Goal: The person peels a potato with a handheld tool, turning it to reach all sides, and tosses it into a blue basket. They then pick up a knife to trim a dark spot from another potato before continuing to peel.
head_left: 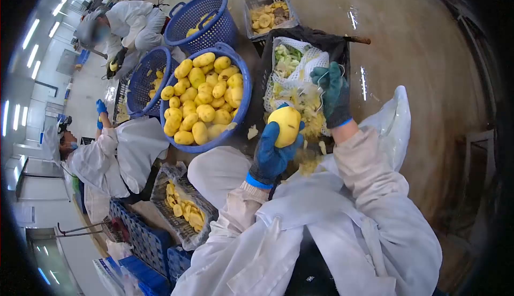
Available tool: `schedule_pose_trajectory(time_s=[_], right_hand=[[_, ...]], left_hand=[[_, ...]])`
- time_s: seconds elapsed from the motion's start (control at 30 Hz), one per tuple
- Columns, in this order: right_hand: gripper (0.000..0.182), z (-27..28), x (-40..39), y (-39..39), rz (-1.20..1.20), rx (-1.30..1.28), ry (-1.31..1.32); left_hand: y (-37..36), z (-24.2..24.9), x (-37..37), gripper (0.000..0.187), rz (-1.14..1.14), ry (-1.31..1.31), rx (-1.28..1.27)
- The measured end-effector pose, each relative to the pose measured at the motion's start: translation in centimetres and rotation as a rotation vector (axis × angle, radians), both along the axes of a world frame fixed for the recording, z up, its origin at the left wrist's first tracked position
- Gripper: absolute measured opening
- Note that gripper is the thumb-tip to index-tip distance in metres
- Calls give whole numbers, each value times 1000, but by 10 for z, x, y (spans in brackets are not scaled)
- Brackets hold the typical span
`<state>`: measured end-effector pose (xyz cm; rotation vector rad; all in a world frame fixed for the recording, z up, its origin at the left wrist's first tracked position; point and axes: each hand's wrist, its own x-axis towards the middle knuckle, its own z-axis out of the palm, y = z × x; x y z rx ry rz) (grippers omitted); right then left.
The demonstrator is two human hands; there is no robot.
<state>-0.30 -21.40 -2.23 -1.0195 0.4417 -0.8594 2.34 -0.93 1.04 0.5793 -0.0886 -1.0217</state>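
My left hand [271, 158], in a blue-green glove, is closed around a large yellow potato [285, 125] with a small dark mark on its side. The potato is above the near end of a black crate [266, 76] lined with white netting and strewn with peelings [297, 102]. To the right of the potato, my right hand [334, 95] has its gloved fingers curled together. A thin pale edge shows by those fingers, but what they hold is too small to name. At my left stands a blue basket [244, 106] heaped with yellow potatoes [205, 93].
Two more blue baskets [227, 25] with potatoes stand beyond the full one. A small crate of cut pieces [290, 18] is at the far end. Lower left is a lined crate of yellow slices [209, 216]. Two people in white [101, 162] sit at the left.
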Motion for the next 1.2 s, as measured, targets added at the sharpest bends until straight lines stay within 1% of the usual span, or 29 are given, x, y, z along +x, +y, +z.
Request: schedule_pose_trajectory(time_s=[0.07,0.1,0.13,0.17,0.2,0.23,0.27,0.3,0.37,0.4,0.5,0.57,0.63,0.67,0.7,0.77,0.87,0.9,0.93,0.97,1.0,1.1,1.13,1.17,1.2], right_hand=[[37,19,-2,43,161,36,3],[32,29,-2,55,234,48,-6],[37,20,5,47,152,51,39],[39,16,4,35,105,110,0],[41,12,-1,20,68,169,-38],[43,15,-1,10,28,225,-87],[47,15,-1,10,-3,94,24],[48,12,-2,22,42,111,41],[49,40,1,59,120,142,70],[46,13,7,42,103,63,-46],[43,-7,7,-2,-14,227,-46],[39,20,0,27,88,-38,67],[42,14,5,44,157,-97,117],[40,4,11,31,61,80,-17],[39,-11,11,13,-32,-111,15],[39,4,2,6,-26,68,59],[41,27,0,53,168,60,71],[40,13,2,35,34,-88,103],[39,-13,5,8,-90,-232,138],[38,-9,9,-1,-207,-379,168],[35,-6,5,-5,47,348,-204],[35,18,5,40,51,43,-76],[37,26,2,46,143,97,55],[41,8,3,29,156,212,-21],[45,-24,5,1,180,326,-96]], left_hand=[[-1,-8,-5,49,15,29,22],[-2,-13,-8,47,137,-466,147],[-3,-19,-10,46,260,-968,263],[-3,-17,-12,45,390,-1465,384],[-1,-13,-9,44,198,-1033,235],[0,-3,-6,43,104,-559,130],[-1,-4,-2,43,83,-263,74],[-1,-5,-4,43,62,45,19],[-7,-4,-8,43,57,44,-11],[-9,-4,-8,42,53,38,-25],[-5,-7,-3,43,71,-32,0],[-10,-22,-3,44,141,-436,159],[-14,-22,-7,45,137,-412,151],[-14,-12,-7,45,106,-193,71],[-12,-7,-7,46,87,28,-9],[-10,-12,-2,47,88,17,-1],[-14,-11,-9,48,65,-20,-20],[-16,-8,-10,49,52,-47,-33],[-12,-6,-11,49,40,-48,-14],[-6,-2,-11,48,36,-53,3],[-5,0,-7,48,27,-66,17],[-14,-5,-8,48,55,-62,-43],[-13,-13,-7,51,8,-121,-13],[-10,-7,-7,53,7,-207,15],[-7,2,-9,54,16,-291,45]])
